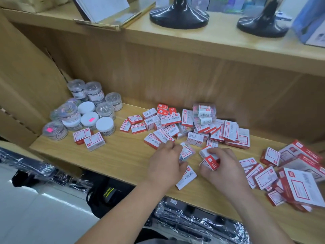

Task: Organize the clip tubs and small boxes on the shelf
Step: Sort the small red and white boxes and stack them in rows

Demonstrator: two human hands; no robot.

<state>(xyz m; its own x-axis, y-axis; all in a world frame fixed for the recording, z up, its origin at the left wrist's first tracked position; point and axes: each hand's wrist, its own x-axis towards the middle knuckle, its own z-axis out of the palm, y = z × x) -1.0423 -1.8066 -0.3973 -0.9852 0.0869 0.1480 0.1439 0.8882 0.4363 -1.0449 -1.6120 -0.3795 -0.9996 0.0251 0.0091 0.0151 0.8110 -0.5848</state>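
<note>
Several round clip tubs (88,111) with clear or white lids stand clustered at the shelf's left end. Red-and-white small boxes (168,124) lie scattered over the middle of the wooden shelf (123,155), with two more (89,138) beside the tubs. My left hand (165,164) holds a small clear box of coloured clips (186,152) between thumb and fingers. Close beside it, my right hand (223,168) grips a red-and-white box (211,162), with a second box (204,152) at its fingertips. Another box (187,177) lies flat between my hands.
A heap of larger red-and-white boxes (288,175) fills the shelf's right end. Two black stand bases (179,14) and a blue carton (309,23) sit on the upper shelf. Plastic-wrapped goods (202,221) lie below the shelf edge. A cardboard panel (26,85) borders the left.
</note>
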